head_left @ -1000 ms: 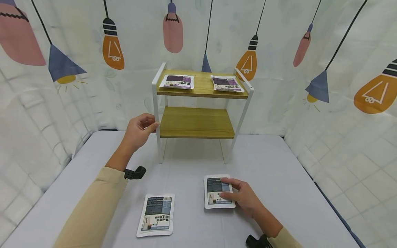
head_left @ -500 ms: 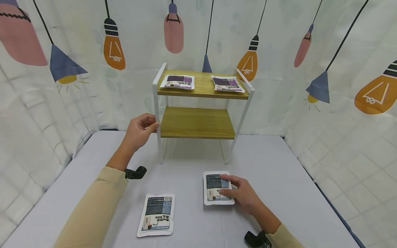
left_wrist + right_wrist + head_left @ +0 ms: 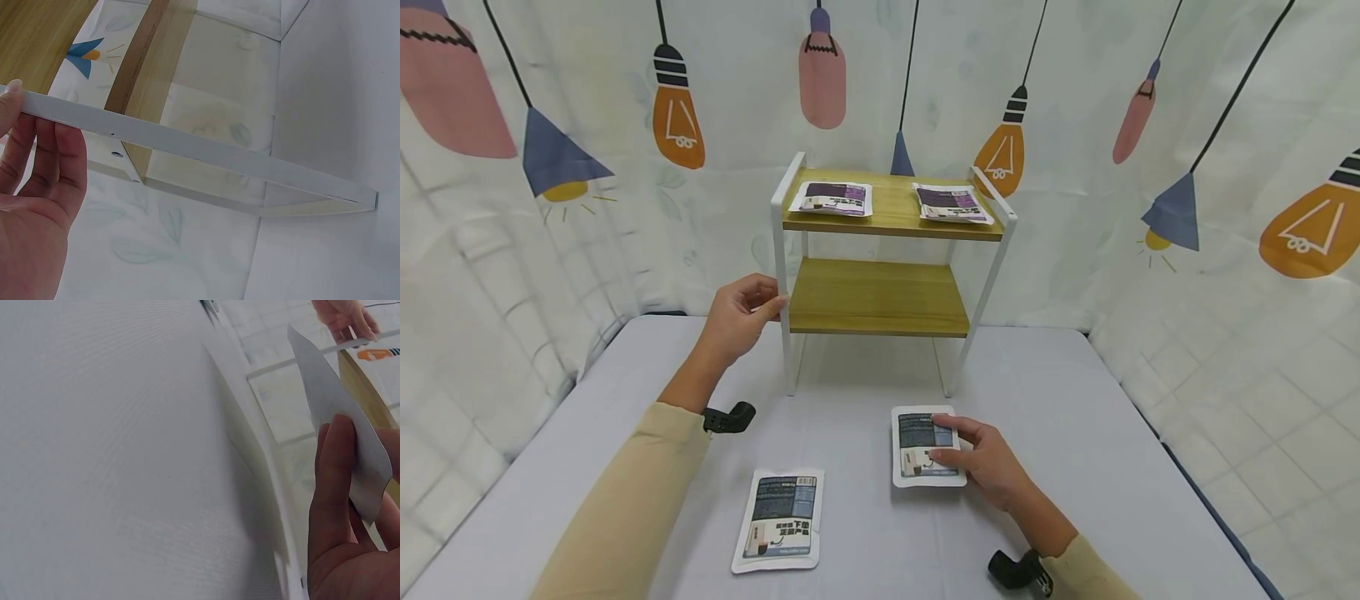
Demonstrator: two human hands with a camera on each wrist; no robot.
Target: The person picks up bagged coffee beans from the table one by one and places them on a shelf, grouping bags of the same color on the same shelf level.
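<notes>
My left hand (image 3: 743,312) grips the front left leg of a small two-tier shelf (image 3: 880,296) with wooden boards and a white frame. In the left wrist view the thumb lies over the white leg (image 3: 187,144) and the fingers curl beneath it. My right hand (image 3: 988,458) pinches a flat white pouch (image 3: 917,446) with a dark blue and white label by its right side. The right wrist view shows this pouch (image 3: 344,419) from its edge, held off the tablecloth. A second matching pouch (image 3: 778,521) lies flat on the table, left of the right hand.
Two purple-labelled pouches, one at left (image 3: 832,199) and one at right (image 3: 952,203), lie on the top board. The lower board (image 3: 880,298) is bare wood. A white cloth covers the table (image 3: 1060,400), and a lamp-patterned curtain (image 3: 722,208) hangs around it.
My right hand has carried the pouch a little farther forward and up, toward the shelf. The left hand keeps its grip on the shelf leg.
</notes>
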